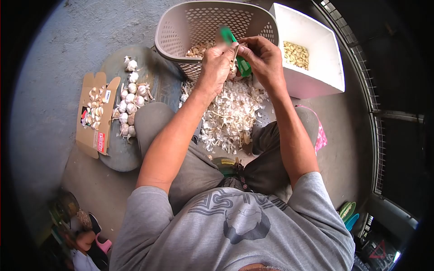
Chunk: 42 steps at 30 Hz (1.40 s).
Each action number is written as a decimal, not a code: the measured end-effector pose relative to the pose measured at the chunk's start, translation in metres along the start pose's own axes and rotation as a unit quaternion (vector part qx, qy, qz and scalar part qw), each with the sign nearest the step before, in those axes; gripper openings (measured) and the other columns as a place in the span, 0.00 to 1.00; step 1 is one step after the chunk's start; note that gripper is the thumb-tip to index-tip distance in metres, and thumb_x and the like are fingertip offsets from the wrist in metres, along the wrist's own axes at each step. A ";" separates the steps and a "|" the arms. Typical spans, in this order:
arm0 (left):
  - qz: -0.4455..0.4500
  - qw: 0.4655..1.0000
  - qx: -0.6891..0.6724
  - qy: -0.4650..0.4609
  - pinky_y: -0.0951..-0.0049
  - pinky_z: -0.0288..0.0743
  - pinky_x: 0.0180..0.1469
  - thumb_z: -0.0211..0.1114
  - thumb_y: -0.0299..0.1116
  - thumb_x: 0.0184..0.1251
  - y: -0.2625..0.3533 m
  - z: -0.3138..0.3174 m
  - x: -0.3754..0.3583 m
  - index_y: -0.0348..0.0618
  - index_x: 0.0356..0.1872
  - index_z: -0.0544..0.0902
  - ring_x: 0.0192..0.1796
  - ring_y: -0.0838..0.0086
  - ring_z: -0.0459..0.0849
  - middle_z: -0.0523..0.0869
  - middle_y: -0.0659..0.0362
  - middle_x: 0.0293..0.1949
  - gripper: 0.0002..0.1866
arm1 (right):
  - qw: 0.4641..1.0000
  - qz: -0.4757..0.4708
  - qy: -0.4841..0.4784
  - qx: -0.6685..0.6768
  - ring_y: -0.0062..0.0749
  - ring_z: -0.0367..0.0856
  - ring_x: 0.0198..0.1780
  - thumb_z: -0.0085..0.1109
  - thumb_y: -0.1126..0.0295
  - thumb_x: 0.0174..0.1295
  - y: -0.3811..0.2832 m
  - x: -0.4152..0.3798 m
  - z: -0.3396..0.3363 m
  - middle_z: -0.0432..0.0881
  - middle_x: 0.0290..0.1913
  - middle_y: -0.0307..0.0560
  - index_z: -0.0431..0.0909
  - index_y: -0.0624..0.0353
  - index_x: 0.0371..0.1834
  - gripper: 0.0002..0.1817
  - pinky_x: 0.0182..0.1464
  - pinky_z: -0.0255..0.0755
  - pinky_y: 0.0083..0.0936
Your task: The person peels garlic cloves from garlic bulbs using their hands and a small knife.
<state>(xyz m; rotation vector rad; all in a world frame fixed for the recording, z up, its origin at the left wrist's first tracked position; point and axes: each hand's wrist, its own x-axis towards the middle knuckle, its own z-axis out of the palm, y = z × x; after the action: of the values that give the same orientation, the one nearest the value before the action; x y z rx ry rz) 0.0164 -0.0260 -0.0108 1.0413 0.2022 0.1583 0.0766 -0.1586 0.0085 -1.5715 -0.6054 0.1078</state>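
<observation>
Over the near rim of the basket, my two hands meet close together. My left hand (216,65) is closed with its fingertips pinching the dry stem of a garlic bulb (233,72), which hangs just below. My right hand (266,61) has thumb and fingers pressed together at the same stem, beside a green plastic tool (244,67). The tool's far end is blurred, and its kind is not clear. A heap of papery garlic skins (230,115) lies below the hands, between my legs.
A perforated basket (169,34) holds unpeeled cloves (196,49). Right of it, a white foam box (314,83) contains peeled cloves (296,55). At left, whole garlic bulbs (131,98) and an opened cardboard box (86,133) with cloves rest on a round board (120,158).
</observation>
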 end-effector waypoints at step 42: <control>0.039 0.976 0.214 -0.028 0.83 0.61 0.20 0.62 0.42 0.81 -0.005 -0.008 0.003 0.40 0.40 0.84 0.19 0.89 0.69 0.75 0.70 0.22 0.15 | 0.992 -0.008 -0.078 -0.094 0.27 0.87 0.48 0.64 0.80 0.65 0.005 0.003 -0.016 0.89 0.47 0.50 0.82 0.70 0.56 0.16 0.55 0.80 0.24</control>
<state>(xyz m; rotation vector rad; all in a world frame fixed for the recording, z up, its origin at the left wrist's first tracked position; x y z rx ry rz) 0.0178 -0.0213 -0.0195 1.4820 0.1466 0.1599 0.0872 -0.1721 0.0065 -1.7516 -0.7690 0.1674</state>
